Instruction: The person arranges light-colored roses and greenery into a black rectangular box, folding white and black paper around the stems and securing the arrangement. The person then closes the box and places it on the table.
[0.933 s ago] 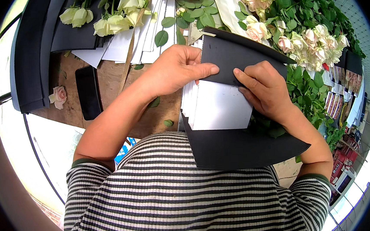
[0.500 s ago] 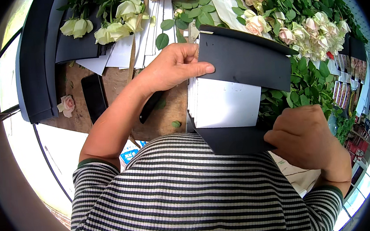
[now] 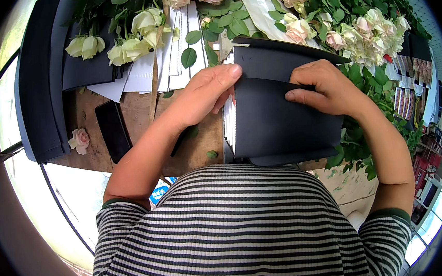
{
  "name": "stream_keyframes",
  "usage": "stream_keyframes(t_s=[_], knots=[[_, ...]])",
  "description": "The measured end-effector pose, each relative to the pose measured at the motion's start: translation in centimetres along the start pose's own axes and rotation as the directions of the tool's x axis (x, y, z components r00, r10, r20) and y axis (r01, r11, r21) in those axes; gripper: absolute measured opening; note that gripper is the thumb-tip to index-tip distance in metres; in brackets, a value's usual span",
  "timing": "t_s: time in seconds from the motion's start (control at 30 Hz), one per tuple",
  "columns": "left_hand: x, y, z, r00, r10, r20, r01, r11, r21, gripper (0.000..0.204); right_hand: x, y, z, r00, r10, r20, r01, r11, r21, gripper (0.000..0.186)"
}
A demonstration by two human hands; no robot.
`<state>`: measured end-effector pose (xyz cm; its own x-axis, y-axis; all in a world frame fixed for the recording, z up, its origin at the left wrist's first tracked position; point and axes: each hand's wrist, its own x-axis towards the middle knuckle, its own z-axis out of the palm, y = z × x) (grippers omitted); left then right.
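Observation:
In front of me a black sheet (image 3: 287, 120) is folded up over a stack of white sheets (image 3: 230, 119), whose edges show along its left side. My left hand (image 3: 212, 92) grips the left edge at the fold, thumb on top and fingers partly hidden behind. My right hand (image 3: 323, 86) pinches the upper edge of the folded-up flap, fingers bent over it. Beyond that edge, another black panel (image 3: 267, 61) shows, with its far rim turned up. Green rose leaves (image 3: 339, 157) stick out at the right side of the black sheet.
Pale roses (image 3: 348, 34) with thick foliage lie at the far right; white-green roses (image 3: 136, 48) lie at the far left. A dark phone (image 3: 113, 131) and a loose pink rose (image 3: 79, 141) rest on the wooden table (image 3: 141, 113). Tall black sheets (image 3: 45, 84) stand at the left.
The near black flap has been lifted and folded away from me over the white sheet, hiding it. My right hand moved up and forward with it; my left thumb shifted toward the edge.

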<state>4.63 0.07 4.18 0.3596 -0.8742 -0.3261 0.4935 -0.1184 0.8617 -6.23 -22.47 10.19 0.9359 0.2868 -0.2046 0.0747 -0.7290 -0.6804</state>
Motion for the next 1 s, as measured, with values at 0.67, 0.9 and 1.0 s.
stream_keyframes(t_s=[0.67,0.9,1.0], knots=[[-4.8,-4.2,-0.4,0.952,0.197,-0.234,-0.08,0.899,0.432,0.044,0.0,0.4,3.4,0.697,-0.229,-0.68,-0.117,0.899,-0.423,0.059],[-10.1,-6.4,-3.5,0.908,0.196,-0.37,0.386,-0.048,0.921,0.084,0.5,0.0,3.9,0.711,-0.215,-0.67,-0.139,0.89,-0.433,0.058],[-10.4,-6.2,-4.7,0.925,0.066,-0.375,0.378,-0.028,0.926,0.076,0.8,0.1,4.3,0.698,-0.245,-0.673,-0.142,0.874,-0.465,0.056]])
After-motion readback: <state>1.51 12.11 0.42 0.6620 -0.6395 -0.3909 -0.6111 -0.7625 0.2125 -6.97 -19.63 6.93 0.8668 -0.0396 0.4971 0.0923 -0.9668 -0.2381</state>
